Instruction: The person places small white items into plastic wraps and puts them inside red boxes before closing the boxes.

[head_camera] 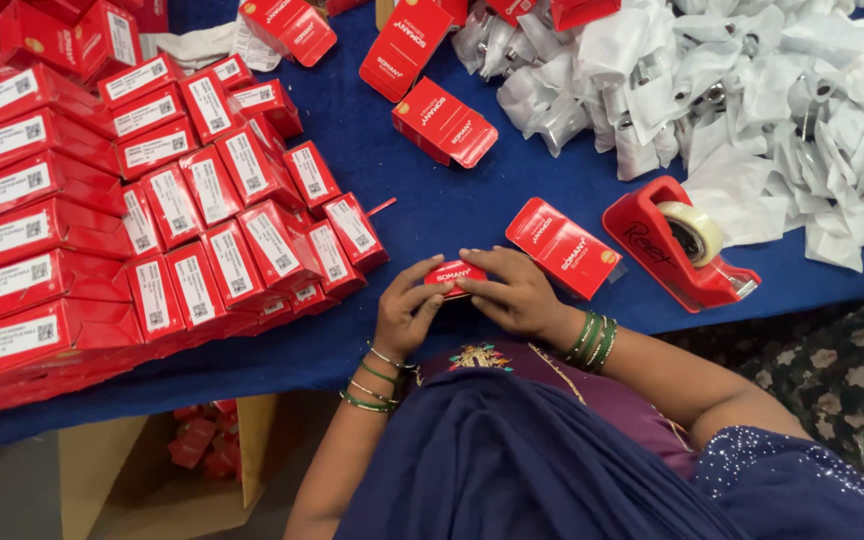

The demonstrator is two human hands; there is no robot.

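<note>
I hold one small red box (454, 276) at lower centre of the frame, just above my lap. My left hand (407, 312) closes its fingers around the box's left end; my right hand (510, 290) curls over its right end and top. Both hands grip the same box, fingers bent, palms partly closed.

Just right of my right hand, a flat red carton (562, 247) with white lettering lies on the blue counter (432, 200), angled down to the right. Further right sits a red tape dispenser (674, 252) carrying a roll of clear tape (692, 230).

At the left of the frame, finished red boxes with white rectangular labels (202, 230) stand in tilted rows, touching one another. Beyond them, at far left, larger labelled red boxes (22, 240) lie stacked in a column.

At upper centre, three loose red cartons (444, 122) lie apart on the counter. At upper right, a heap of white plastic pouches (752, 90) covers the counter.
</note>
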